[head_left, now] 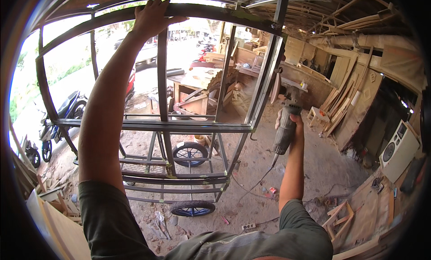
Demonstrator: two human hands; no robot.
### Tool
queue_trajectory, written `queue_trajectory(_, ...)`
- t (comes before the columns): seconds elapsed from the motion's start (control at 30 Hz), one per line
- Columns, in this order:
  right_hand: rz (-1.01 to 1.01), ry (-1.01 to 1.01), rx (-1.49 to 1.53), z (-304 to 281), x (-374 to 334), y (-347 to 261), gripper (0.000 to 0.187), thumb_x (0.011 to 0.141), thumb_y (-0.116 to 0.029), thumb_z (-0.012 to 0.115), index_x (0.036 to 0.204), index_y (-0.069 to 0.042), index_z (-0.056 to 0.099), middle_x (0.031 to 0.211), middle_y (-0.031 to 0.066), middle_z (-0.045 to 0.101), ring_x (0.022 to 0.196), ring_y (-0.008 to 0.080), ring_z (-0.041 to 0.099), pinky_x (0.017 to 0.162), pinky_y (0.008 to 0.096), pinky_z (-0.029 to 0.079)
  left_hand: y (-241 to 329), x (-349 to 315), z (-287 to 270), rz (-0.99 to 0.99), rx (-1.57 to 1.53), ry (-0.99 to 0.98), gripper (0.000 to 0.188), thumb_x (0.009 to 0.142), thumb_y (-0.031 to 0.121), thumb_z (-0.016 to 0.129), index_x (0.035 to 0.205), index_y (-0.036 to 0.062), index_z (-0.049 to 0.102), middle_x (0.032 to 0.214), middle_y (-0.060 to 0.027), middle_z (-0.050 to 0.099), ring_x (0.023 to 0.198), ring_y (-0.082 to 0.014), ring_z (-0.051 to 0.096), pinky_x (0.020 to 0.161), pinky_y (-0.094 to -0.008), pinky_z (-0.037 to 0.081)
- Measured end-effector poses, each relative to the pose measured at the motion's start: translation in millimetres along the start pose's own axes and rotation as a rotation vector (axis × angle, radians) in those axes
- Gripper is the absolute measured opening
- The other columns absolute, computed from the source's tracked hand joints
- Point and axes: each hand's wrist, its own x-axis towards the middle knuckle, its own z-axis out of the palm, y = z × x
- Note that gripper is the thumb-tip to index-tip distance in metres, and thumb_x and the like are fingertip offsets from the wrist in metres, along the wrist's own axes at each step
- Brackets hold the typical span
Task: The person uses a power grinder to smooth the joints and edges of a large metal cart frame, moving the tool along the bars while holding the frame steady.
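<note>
In front of me stands a tall metal frame (162,76) of dark square tubes, with wheels under its lower part. My left hand (151,18) reaches up and is closed over its curved top rail, thumb along the near side. An angle grinder (283,133) is in my right hand (296,120), whose fingers wrap round the body and are partly hidden. The grinder's round disc (275,88) faces the frame's right upright (265,85); whether they touch I cannot tell. A cord runs down from the tool's lower end.
Two spoked wheels (192,209) are below the frame. The grinder's cord (257,184) trails over the dirt floor near a power strip (248,226). Wooden boards (345,89) lean at the right, by a speaker box (399,145). Motorcycles (63,112) stand at the left.
</note>
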Motion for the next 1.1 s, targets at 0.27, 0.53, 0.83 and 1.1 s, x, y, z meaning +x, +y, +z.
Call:
queue_trajectory(0.27, 0.197, 0.101, 0.116, -47, -86, 96, 0.057, 0.078, -0.038, 0.078, 0.114, 0.002, 0.057, 0.097, 0.0148, 0.065, 0.074, 0.0292, 0.069, 0.068, 0.0444, 0.06, 25, 3, -1, 0.002, -0.051, -0.093, 0.102, 0.078, 0.089, 0.057, 0.142, 0.0092, 0.059, 0.138, -0.0165, 0.062, 0.14, -0.0291, 0.05, 0.108, -0.0624, 0.039)
queue_trajectory(0.53, 0.238, 0.427, 0.124, -4, -154, 138, 0.043, 0.086, -0.038, 0.071, 0.108, -0.003, 0.061, 0.085, 0.0125, 0.067, 0.069, 0.0263, 0.069, 0.063, 0.0412, 0.059, -13, 11, 24, 0.15, -0.135, 0.134, 0.091, 0.082, 0.083, 0.061, 0.142, 0.0141, 0.058, 0.135, -0.0164, 0.065, 0.125, -0.0353, 0.062, 0.102, -0.0577, 0.047)
queue_trajectory(0.83, -0.133, 0.639, -0.224, 60, -134, 216, 0.067, 0.079, -0.011, 0.084, 0.135, -0.002, 0.049, 0.111, 0.0093, 0.067, 0.096, 0.0177, 0.066, 0.084, 0.0341, 0.055, -31, 18, 35, 0.191, 0.057, 0.236, 0.093, 0.088, 0.082, 0.053, 0.147, 0.0106, 0.054, 0.14, -0.0188, 0.06, 0.132, -0.0363, 0.056, 0.108, -0.0528, 0.044)
queue_trajectory(1.1, -0.261, 0.805, -0.432, 102, -127, 262, 0.074, 0.077, -0.018, 0.085, 0.136, 0.001, 0.045, 0.114, 0.0155, 0.068, 0.102, 0.0257, 0.069, 0.089, 0.0397, 0.056, -28, 19, 17, 0.268, -0.13, 0.057, 0.08, 0.096, 0.06, 0.065, 0.145, -0.0013, 0.054, 0.143, -0.0256, 0.059, 0.134, -0.0388, 0.056, 0.112, -0.0451, 0.043)
